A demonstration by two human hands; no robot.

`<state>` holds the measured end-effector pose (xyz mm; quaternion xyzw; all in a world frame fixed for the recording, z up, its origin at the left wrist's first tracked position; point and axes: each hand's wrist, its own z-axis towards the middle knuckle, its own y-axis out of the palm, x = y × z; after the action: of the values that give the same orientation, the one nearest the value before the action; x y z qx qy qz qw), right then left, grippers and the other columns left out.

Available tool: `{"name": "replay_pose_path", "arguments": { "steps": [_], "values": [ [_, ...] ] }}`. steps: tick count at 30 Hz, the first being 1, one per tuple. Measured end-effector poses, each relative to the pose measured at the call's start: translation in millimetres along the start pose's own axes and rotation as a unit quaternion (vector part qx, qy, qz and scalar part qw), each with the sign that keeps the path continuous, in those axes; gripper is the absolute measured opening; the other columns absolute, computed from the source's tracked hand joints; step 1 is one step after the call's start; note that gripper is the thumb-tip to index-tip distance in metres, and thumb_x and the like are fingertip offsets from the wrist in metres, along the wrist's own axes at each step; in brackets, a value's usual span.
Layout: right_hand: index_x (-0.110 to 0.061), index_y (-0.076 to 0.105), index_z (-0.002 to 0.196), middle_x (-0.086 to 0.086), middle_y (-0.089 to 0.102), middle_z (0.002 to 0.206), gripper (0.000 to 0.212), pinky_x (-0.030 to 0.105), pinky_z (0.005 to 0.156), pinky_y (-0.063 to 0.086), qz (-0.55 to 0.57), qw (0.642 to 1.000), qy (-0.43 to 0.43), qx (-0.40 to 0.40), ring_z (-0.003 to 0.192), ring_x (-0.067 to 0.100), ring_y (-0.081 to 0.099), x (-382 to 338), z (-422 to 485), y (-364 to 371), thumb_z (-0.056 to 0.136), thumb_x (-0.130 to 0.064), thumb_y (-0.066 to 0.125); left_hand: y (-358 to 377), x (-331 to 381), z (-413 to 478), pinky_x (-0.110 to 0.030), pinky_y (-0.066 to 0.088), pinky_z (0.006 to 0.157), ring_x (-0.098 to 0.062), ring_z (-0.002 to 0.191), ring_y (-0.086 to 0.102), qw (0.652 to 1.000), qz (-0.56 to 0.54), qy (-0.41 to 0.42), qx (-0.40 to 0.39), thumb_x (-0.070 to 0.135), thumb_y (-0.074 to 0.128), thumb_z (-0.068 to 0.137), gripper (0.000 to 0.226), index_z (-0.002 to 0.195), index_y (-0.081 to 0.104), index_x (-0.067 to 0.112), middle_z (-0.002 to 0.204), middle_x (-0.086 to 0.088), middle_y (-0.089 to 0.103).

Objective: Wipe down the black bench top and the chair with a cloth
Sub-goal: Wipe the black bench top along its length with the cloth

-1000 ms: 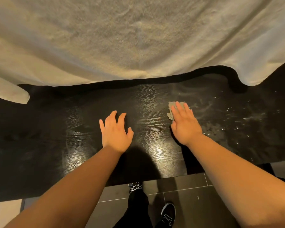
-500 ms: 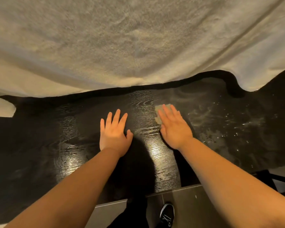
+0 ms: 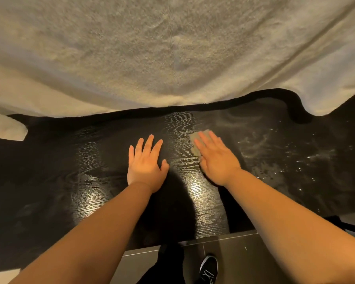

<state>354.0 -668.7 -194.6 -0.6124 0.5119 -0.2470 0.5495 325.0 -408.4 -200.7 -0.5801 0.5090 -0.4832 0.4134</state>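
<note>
Black tabletop, wood grain visible, glossy where light is reflected between and beside the two forearms. Its near edge is seen above a grey tiled floor.

Left hand is laid flat on the tabletop, palm down, fingers spread and pointed away from the body; nothing is held in its grip.

Right hand is pressed flat, palm down, over a small pale cloth. The cloth is pinned against the tabletop under the fingers and palm, not pinched; only its far and left edges are seen past the fingertips. The fingers are extended and lie close together.

The two hands are set near each other, apart, with a strip of shiny surface between them.

To the right of the right hand, pale smears and scattered specks are noted on the tabletop.

A large off-white textured blanket is draped over the far side of the tabletop, its hem hanging in a wavy line.

Below the tabletop edge, a black shoe with white markings is seen on the floor. The chair cannot be made out.
</note>
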Motion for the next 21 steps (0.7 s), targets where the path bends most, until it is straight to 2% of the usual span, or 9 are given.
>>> {"name": "replay_pose_path", "arguments": {
  "steps": [4,8,11,13,16,17,19,21],
  "values": [
    [-0.014,0.014,0.166,0.007,0.001,0.174,0.066,0.055,0.129,0.008,0.014,0.988,0.146,0.045,0.159,0.036,-0.005,39,-11,-7,0.105,-0.031,0.030,1,0,0,-0.054,0.004,0.132,-0.028,0.163,0.006,1.000,-0.011,-0.001,0.003,0.054,0.035,0.101,0.069,0.166,0.022,0.035,0.177,0.002,0.011],
    [-0.014,0.007,0.166,0.010,-0.002,0.174,0.069,0.053,0.129,0.002,0.028,0.981,0.187,0.046,0.158,0.041,-0.008,11,-3,-5,0.105,-0.031,0.035,1,1,1,-0.054,0.004,0.132,-0.028,0.163,0.005,1.000,-0.009,0.000,0.007,0.055,0.033,0.101,0.069,0.166,0.021,0.036,0.177,0.003,0.010],
    [-0.016,0.007,0.167,0.008,-0.001,0.174,0.072,0.053,0.129,0.003,0.010,0.995,0.092,0.032,0.158,0.039,-0.009,-30,-7,7,0.103,-0.030,0.039,1,1,0,-0.055,0.005,0.132,-0.028,0.163,0.007,1.000,-0.005,0.001,0.014,0.055,0.033,0.100,0.070,0.166,0.022,0.036,0.177,0.002,0.011],
    [-0.017,0.013,0.167,0.005,0.003,0.174,0.070,0.047,0.129,-0.002,-0.005,1.000,0.004,0.018,0.159,0.037,-0.007,-44,-16,18,0.103,-0.029,0.041,3,0,1,-0.055,0.005,0.132,-0.028,0.163,0.007,1.000,-0.008,0.001,0.017,0.055,0.034,0.100,0.070,0.166,0.023,0.036,0.177,0.002,0.013],
    [-0.017,0.019,0.166,0.005,0.011,0.174,0.068,0.044,0.127,0.001,-0.005,0.998,-0.068,0.015,0.160,0.034,0.000,-24,-18,16,0.103,-0.027,0.043,3,-1,0,-0.055,0.006,0.132,-0.029,0.163,0.008,1.000,-0.014,0.004,0.017,0.056,0.033,0.099,0.070,0.166,0.024,0.036,0.177,0.001,0.014],
    [-0.017,0.018,0.166,0.007,0.013,0.173,0.069,0.047,0.128,0.004,0.000,0.998,-0.051,0.023,0.160,0.035,0.002,-11,-16,11,0.102,-0.025,0.043,3,-1,-1,-0.056,0.006,0.131,-0.029,0.162,0.008,1.000,-0.014,0.006,0.017,0.055,0.033,0.100,0.070,0.166,0.024,0.035,0.176,0.001,0.014],
    [-0.013,0.014,0.166,0.011,0.012,0.173,0.070,0.057,0.128,0.011,0.008,0.998,0.044,0.045,0.159,0.038,0.002,17,-12,-2,0.102,-0.026,0.039,2,0,-1,-0.056,0.006,0.131,-0.030,0.162,0.009,1.000,-0.015,0.008,0.014,0.054,0.034,0.100,0.069,0.166,0.026,0.034,0.176,0.000,0.015],
    [-0.011,0.010,0.166,0.012,0.004,0.174,0.068,0.056,0.128,0.008,0.010,0.990,0.135,0.040,0.158,0.041,-0.003,41,-8,-14,0.106,-0.029,0.036,0,2,0,-0.057,0.007,0.131,-0.031,0.162,0.012,1.000,-0.019,0.004,0.010,0.053,0.038,0.100,0.069,0.165,0.029,0.032,0.175,-0.002,0.019]
  ]
}}
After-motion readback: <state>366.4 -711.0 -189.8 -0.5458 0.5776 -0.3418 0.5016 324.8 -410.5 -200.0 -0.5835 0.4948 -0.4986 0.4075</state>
